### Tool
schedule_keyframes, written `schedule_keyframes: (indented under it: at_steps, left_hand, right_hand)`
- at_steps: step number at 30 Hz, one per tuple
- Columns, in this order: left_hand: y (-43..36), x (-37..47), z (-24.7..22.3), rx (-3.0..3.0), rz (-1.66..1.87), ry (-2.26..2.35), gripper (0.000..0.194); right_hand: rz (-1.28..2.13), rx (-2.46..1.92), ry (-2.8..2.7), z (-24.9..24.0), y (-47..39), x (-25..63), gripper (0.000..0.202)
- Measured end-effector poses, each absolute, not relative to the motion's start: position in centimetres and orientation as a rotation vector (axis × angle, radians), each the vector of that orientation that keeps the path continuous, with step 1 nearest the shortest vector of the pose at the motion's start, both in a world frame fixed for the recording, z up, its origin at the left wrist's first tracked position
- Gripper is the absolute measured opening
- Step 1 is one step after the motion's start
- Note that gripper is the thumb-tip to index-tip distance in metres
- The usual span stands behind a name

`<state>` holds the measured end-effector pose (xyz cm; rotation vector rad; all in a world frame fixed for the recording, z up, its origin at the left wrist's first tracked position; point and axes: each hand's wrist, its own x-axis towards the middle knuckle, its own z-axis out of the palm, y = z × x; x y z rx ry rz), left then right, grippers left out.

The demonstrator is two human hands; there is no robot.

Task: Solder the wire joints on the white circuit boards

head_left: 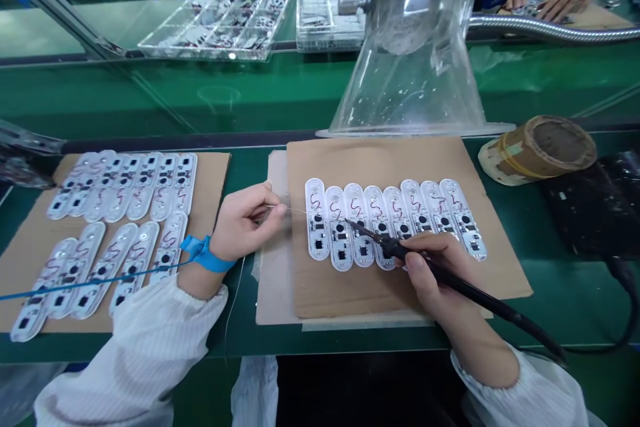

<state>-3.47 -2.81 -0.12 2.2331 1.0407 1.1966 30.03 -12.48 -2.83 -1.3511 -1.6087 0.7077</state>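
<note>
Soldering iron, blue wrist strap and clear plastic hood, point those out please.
Soldering iron (460, 283): head view, on its black handle.
Blue wrist strap (214, 258): head view, on its band.
Clear plastic hood (410, 88): head view, on its flared wall.

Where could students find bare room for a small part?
The right cardboard is bare above the row of circuit boards and below its left half. Green tabletop lies free between this cardboard and the black box. Crowded: left cardboard, under more boards, and around the right hand and soldering iron.
</note>
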Motion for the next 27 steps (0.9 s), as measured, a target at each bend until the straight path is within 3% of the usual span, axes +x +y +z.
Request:
schedule_keyframes:
  at_steps: [21, 27]
  left_hand:
    - [-2.9, -3.1, 0.2, 2.306, 1.118, 1.015, 0.02]
    - [-2.9, -3.6, 0.3, 2.296, 1.187, 1.021, 0.02]
  right_hand:
    - [0.613, -1.319, -1.74, -1.6, -12.0, 29.3, 0.007]
    - [0.732, -1.311, -1.608, -2.6, -12.4, 29.7, 0.012]
